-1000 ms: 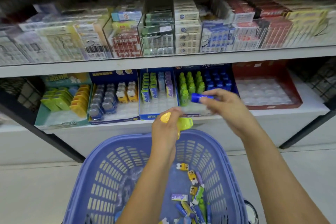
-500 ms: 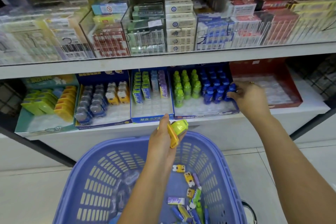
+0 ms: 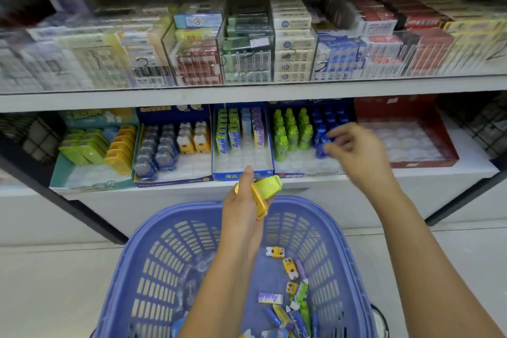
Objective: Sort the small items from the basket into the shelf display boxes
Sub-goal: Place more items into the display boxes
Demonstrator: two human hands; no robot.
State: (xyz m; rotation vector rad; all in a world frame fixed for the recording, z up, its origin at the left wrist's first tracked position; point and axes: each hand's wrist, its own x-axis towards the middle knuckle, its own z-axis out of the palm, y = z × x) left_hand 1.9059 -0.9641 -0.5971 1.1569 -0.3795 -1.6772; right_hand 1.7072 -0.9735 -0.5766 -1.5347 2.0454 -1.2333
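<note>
Right hand [image 3: 354, 151], empty and slack, has left the small blue bottles [image 3: 319, 121]; left hand [image 3: 242, 208] grips yellow and lime plastic cases [image 3: 268, 186] above purple slatted basket [image 3: 192, 207]

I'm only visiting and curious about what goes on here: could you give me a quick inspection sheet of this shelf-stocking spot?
Surface: white lower shelf carrying a row of display boxes.
Job's things: purple basket below the shelf, loose small items on its bottom; green bottles and blue bottles share one box; red box shows only a clear tray.
Clutter: clear plastic in the basket's left side.
Hands: left hand grips a lime-green item and an orange item above the basket; right hand, blurred, at the blue bottles, grip unclear.
Cables: nothing seen.
Surroundings: upper shelf of stacked packs in clear bins; pale floor.
</note>
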